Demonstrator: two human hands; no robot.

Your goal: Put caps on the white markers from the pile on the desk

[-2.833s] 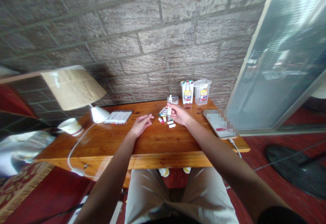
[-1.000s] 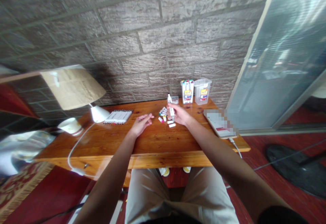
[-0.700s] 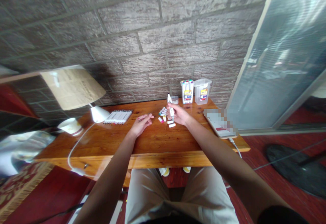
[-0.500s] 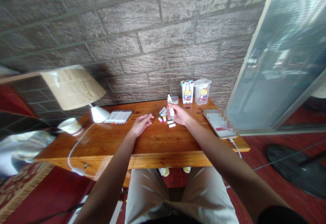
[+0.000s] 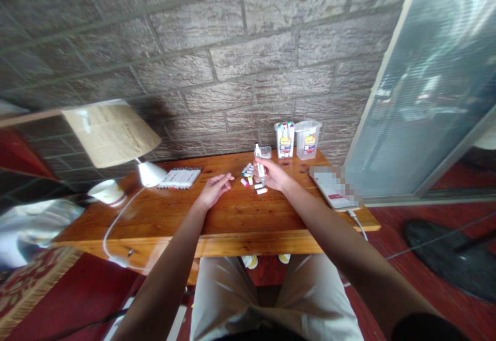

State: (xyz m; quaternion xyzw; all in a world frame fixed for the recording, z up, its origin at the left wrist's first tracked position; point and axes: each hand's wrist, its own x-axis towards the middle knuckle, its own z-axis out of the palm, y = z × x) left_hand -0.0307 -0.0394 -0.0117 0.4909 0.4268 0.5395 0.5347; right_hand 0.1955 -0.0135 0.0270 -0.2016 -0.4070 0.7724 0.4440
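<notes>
A white marker pen (image 5: 259, 154) stands nearly upright in my right hand (image 5: 274, 174), its fingers pinched around the barrel. Beneath and left of it, several short white marker caps (image 5: 245, 182) with coloured ends lie loose on the wooden table. My left hand (image 5: 215, 188) rests to the left of the caps with nothing in it, its fingers stretched out and apart from the caps. Farther left, a row of white markers (image 5: 180, 177) lies side by side. At the back, a clear box (image 5: 285, 144) is filled with upright markers.
Beside the filled box stands another clear plastic box (image 5: 307, 142), with a small clear lid (image 5: 265, 152) to their left. A lamp (image 5: 151, 173) and a paper cup (image 5: 107, 193) occupy the left side. A partly blurred flat device (image 5: 335, 192) with a cable sits at right.
</notes>
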